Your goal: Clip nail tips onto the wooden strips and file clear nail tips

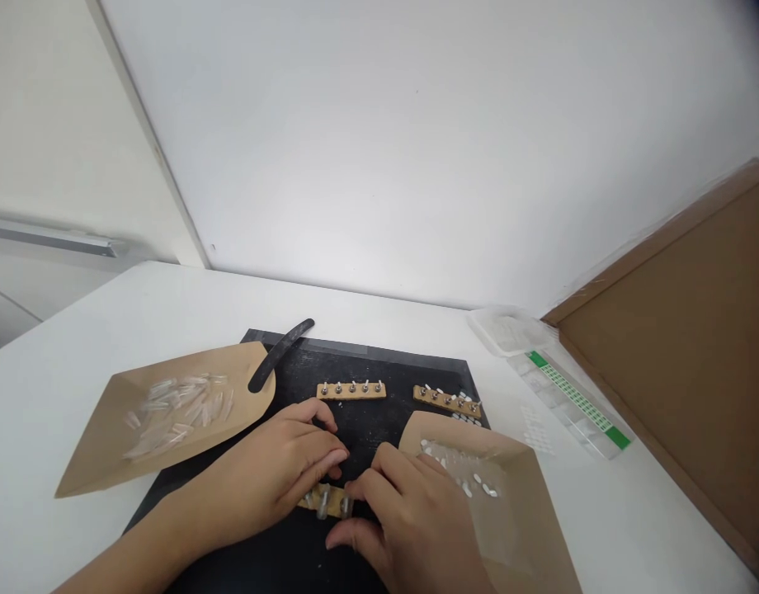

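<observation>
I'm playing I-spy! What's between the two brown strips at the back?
Bare black mat, between the left strip and right strip, in the head view.

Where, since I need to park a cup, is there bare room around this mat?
Bare white tabletop shows between the mat and the wall, and left of the left paper tray. A narrow gap separates the upper left strip and upper right strip. Crowded: around left hand, right hand and lower strip.
</observation>
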